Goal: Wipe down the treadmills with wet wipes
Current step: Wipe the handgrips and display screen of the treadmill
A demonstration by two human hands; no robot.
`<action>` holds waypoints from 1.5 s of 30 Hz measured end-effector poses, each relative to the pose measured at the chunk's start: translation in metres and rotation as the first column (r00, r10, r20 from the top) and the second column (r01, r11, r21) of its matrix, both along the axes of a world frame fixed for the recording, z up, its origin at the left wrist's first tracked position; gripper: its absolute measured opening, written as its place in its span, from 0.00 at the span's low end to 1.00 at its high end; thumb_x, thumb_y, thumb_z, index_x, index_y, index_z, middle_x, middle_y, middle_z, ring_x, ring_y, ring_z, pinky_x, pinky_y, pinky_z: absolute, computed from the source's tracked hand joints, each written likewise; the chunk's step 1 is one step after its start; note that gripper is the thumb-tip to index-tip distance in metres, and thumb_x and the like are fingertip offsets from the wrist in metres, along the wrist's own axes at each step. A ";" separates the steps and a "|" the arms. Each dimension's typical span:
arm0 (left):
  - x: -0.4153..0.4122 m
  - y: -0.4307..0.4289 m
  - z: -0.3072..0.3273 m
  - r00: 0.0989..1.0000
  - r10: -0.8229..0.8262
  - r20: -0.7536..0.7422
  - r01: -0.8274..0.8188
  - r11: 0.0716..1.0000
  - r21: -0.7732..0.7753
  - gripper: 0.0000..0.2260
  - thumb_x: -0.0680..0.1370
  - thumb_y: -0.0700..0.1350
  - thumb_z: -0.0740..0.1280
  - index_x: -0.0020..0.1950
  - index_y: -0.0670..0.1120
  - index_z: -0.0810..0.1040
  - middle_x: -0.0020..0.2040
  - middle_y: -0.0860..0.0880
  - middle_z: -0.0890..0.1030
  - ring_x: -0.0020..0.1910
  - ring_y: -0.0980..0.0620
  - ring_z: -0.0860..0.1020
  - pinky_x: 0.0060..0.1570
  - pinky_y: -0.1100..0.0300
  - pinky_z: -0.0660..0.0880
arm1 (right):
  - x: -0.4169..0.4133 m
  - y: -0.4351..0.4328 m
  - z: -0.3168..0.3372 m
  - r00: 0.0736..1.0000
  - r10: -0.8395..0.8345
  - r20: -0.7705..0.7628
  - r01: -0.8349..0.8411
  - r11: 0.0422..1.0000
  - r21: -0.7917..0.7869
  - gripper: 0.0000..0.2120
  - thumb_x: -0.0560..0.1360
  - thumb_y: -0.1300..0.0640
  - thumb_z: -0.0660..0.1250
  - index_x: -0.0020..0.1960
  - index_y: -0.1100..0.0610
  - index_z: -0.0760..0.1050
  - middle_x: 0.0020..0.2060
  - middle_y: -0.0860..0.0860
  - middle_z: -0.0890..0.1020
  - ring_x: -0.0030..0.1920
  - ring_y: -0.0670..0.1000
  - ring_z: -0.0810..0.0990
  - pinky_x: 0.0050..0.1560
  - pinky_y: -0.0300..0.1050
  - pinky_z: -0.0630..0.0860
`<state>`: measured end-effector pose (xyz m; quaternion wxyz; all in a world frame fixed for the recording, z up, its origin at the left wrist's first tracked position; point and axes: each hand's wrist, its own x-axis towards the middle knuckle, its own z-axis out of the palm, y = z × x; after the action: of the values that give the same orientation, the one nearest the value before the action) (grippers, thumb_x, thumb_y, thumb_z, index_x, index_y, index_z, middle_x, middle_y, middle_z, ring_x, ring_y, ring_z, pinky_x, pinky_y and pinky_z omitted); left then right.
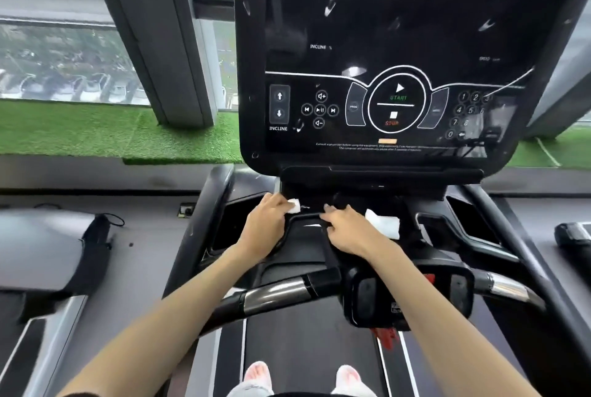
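1. You stand on the treadmill belt (307, 332), with your slippers (257, 374) at the near edge of the view. The front handlebar (275, 296) crosses just ahead of you, and both forearms pass over it. A red safety clip (385, 337) hangs below its centre housing.

2. Beyond the bar lies the console tray (307, 232). Its long axis runs left to right, square across your reach, and both hands are on it.

3. Your left hand (265, 224) has its fingers curled and pinches a small wet wipe (294, 205) against the far left part of the tray.

4. Your right hand (348, 232) lies palm down near the tray's centre ridge, with its fingers pointing left. A larger wet wipe (385, 224) shows just beside it on the right. The view does not show whether the hand grips this wipe or whether the wipe only lies next to it.

5. The left hand is nearer the left side pocket (233, 224). The right hand is nearer the right end of the tray.

6. The display panel (399, 45) rises directly beyond the hands and overhangs the back of the tray, which probably limits reach there. Pale streaks show on its glass.

7. Farthest off, to the left, are artificial turf (96, 131) and a window (64, 61).
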<state>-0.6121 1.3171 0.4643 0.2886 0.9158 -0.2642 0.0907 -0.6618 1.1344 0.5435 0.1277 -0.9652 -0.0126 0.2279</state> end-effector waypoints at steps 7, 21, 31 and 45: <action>0.002 -0.005 -0.019 0.988 -0.111 0.106 0.112 0.994 -0.001 0.14 0.72 0.29 0.68 0.57 0.38 0.81 0.57 0.43 0.82 0.52 0.42 0.78 0.52 0.52 0.79 | 0.007 -0.009 -0.010 0.997 -0.080 -0.013 0.081 0.986 0.144 0.22 0.80 0.64 0.55 0.74 0.57 0.66 0.76 0.50 0.60 0.77 0.48 0.56 0.76 0.45 0.43; -0.005 -0.040 -0.005 0.984 -0.175 0.034 0.169 0.977 0.126 0.21 0.80 0.48 0.56 0.64 0.36 0.77 0.63 0.41 0.78 0.64 0.44 0.74 0.69 0.64 0.56 | -0.002 -0.028 -0.004 0.980 -0.185 0.066 0.164 0.954 0.250 0.31 0.75 0.71 0.54 0.76 0.54 0.61 0.70 0.54 0.72 0.61 0.50 0.76 0.59 0.39 0.72; -0.009 -0.019 -0.014 0.990 -0.140 -0.003 0.139 0.981 0.138 0.23 0.81 0.51 0.54 0.68 0.39 0.74 0.67 0.44 0.75 0.68 0.46 0.70 0.70 0.59 0.63 | -0.001 -0.024 -0.012 0.976 -0.210 0.059 0.181 0.930 0.321 0.31 0.75 0.70 0.54 0.77 0.57 0.59 0.70 0.51 0.72 0.70 0.52 0.69 0.66 0.41 0.69; -0.002 -0.049 -0.001 0.974 -0.211 -0.085 0.222 0.964 0.148 0.22 0.84 0.51 0.55 0.75 0.43 0.64 0.75 0.48 0.65 0.75 0.54 0.58 0.74 0.62 0.55 | -0.003 -0.021 -0.007 0.977 -0.197 0.082 0.170 0.952 0.256 0.30 0.75 0.68 0.55 0.76 0.51 0.62 0.59 0.56 0.79 0.49 0.53 0.80 0.44 0.34 0.74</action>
<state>-0.6143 1.2684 0.4633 0.2328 0.9038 -0.3590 0.0061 -0.6648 1.1131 0.5361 0.2669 -0.9495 0.0421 0.1596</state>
